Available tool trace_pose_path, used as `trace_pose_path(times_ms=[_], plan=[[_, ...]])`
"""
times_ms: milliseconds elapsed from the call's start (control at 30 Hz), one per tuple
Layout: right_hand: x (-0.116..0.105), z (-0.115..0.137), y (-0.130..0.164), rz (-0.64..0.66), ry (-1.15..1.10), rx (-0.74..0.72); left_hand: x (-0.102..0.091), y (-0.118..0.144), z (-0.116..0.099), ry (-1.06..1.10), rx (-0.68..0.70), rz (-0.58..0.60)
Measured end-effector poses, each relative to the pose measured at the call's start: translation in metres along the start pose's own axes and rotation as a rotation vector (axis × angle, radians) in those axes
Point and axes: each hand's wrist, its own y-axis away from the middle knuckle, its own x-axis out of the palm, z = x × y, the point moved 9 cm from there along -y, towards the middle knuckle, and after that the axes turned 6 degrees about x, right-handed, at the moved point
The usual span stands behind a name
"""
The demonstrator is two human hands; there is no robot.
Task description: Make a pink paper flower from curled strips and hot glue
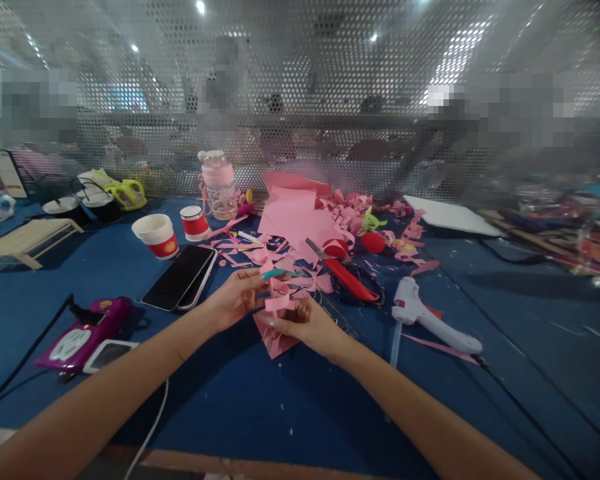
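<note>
Our left hand (235, 300) and right hand (300, 321) pinched one curled pink paper strip (279, 297) above the blue table (260, 407), beside them one red utility knife (347, 277), one white glue gun (430, 317), two stacked phones (180, 277), two paper cups (156, 235), pink scraps (350, 207) uncountable.

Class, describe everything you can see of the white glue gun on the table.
The glue gun is white, plastic-looking, lying on its side on the blue table, right of both hands. One long part points lower right, where a dark cord leaves it; a thin pale stick lies at its left. A pink paper strip lies beneath it. Neither hand touches it.
</note>
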Motion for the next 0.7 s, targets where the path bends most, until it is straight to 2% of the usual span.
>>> trace_pose_path(times_ms=[433,700], plan=[[-0.0007,0.0020,0.0010,0.007,0.050,-0.003,-0.0103,0.0008,0.0096,-0.055,-0.094,-0.074],[0.0010,0.0024,0.0025,0.021,0.060,0.032,-0.0085,0.0007,0.0090,-0.078,-0.086,-0.030]])
